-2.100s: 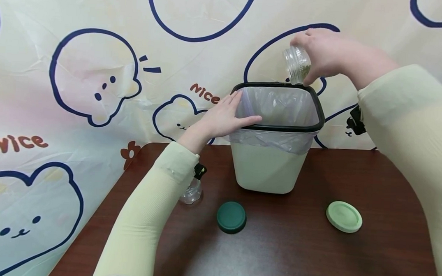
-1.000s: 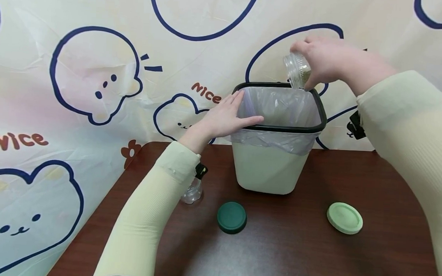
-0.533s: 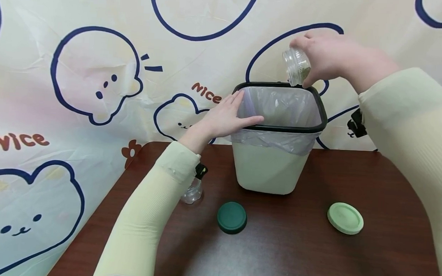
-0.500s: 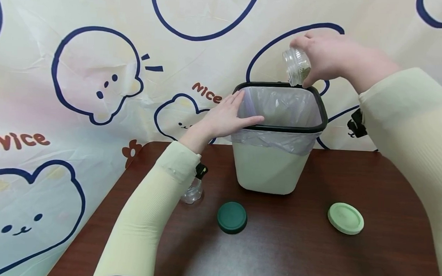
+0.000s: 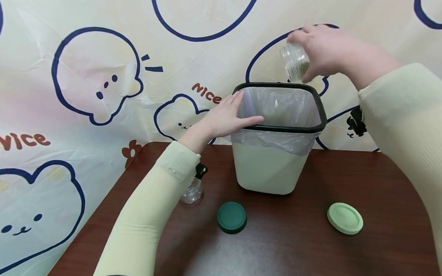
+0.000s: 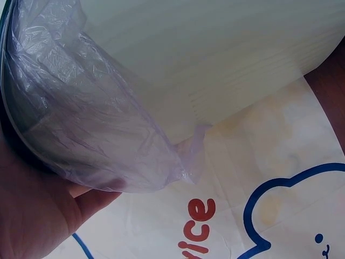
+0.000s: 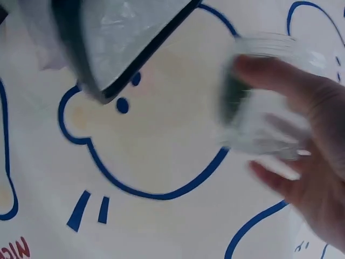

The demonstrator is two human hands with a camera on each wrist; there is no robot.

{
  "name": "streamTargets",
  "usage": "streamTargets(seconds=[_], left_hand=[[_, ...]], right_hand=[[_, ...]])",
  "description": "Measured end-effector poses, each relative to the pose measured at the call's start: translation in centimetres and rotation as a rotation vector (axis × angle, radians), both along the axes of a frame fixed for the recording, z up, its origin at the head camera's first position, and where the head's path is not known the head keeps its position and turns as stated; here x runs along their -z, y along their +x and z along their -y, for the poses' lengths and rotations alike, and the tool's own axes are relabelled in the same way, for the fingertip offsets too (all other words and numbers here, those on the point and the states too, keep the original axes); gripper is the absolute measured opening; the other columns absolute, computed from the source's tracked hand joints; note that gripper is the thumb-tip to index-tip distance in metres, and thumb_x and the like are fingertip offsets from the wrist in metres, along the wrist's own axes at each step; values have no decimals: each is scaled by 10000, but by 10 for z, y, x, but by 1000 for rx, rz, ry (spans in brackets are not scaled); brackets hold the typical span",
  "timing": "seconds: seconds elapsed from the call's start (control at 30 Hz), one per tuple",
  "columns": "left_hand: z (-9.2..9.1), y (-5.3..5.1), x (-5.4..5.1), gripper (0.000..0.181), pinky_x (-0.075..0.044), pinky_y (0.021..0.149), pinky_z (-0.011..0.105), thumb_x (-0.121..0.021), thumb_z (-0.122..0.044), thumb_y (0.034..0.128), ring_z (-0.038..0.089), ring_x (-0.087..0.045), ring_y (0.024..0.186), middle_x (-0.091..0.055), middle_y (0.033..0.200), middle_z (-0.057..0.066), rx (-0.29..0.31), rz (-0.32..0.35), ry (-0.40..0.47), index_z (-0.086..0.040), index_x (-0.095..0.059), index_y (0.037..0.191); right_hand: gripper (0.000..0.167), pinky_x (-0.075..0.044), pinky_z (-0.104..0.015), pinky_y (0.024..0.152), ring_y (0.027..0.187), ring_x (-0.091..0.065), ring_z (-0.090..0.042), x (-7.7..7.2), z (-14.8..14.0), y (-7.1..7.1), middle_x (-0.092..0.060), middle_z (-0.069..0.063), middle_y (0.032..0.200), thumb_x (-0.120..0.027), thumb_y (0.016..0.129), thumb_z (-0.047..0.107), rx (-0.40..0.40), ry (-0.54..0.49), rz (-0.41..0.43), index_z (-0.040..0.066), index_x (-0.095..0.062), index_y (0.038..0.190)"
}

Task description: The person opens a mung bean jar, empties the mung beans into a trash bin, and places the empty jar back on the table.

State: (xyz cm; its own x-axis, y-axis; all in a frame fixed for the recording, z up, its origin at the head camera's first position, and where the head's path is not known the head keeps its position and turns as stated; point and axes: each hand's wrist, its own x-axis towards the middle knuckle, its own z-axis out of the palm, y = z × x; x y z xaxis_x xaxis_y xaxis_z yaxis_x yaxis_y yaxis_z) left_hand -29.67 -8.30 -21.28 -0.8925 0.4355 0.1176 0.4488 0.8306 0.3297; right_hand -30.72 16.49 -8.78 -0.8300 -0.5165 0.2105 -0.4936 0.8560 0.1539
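My right hand [image 5: 330,52] grips a clear plastic jar [image 5: 295,61] just above the back edge of the bin. The jar is tilted, its threaded neck to the left. Something green shows inside it; the right wrist view has the jar [image 7: 264,91] blurred. My left hand [image 5: 222,117] rests on the bin's left front corner, fingers and thumb extended along the black rim. The pale trash bin [image 5: 269,167] stands upright, lined with a translucent bag [image 5: 281,105]. In the left wrist view the fingers partly pass behind the overhanging bag [image 6: 108,129].
On the brown table [image 5: 294,248] lie a dark green lid [image 5: 232,217] and a light green lid [image 5: 345,218]. Another clear jar [image 5: 192,192] stands by the left forearm, partly hidden by the sleeve. A printed cloth [image 5: 105,157] hangs behind and to the left.
My right hand dipped with the jar toward the bin about a second ago, then rose again and is now slightly higher and blurred. The left hand, bin and lids stay in place.
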Motion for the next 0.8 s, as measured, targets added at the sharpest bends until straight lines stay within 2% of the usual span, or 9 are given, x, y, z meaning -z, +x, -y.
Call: streamTargets(seconds=[0.1, 0.2, 0.47, 0.67, 0.8], left_hand=[[0, -1, 1, 1030, -97, 1165, 371, -445, -758, 851, 209, -51, 1471, -76, 1619, 43, -6, 3, -3, -129, -56, 1569], [0, -1, 1, 1031, -100, 1165, 369, -444, -759, 850, 212, -55, 1471, -79, 1619, 43, -6, 2, -1, -131, -55, 1569], [-1, -2, 1, 1024, -91, 1166, 373, -446, -748, 858, 225, -53, 1472, -76, 1619, 51, 1, -3, -11, -121, -54, 1567], [-1, -2, 1, 1034, -95, 1166, 374, -445, -759, 850, 210, -48, 1472, -72, 1620, 46, -3, 8, -3, -132, -46, 1568], [-2, -2, 1, 1033, -96, 1166, 372, -448, -758, 850, 209, -51, 1471, -76, 1619, 46, -5, 3, -5, -132, -49, 1568]], right_hand=[[968, -376, -668, 929, 1160, -389, -525, 2, 2, 0, -369, -358, 1339, -855, 662, 138, -1, 46, 59, -40, -310, 1442], [970, -378, -658, 929, 1147, -403, -521, 3, 3, -1, -370, -357, 1335, -854, 659, 141, -6, 45, 83, -45, -307, 1439], [959, -368, -690, 919, 1202, -345, -525, 1, 3, 0, -344, -345, 1378, -848, 694, 141, 16, 11, -7, -18, -290, 1459], [984, -367, -698, 909, 1203, -333, -527, 0, 3, -2, -338, -346, 1383, -852, 686, 146, 61, 51, 24, -5, -281, 1473], [971, -350, -700, 928, 1203, -342, -541, 1, 1, -3, -344, -350, 1389, -849, 681, 138, 40, 54, 24, -15, -292, 1461]])
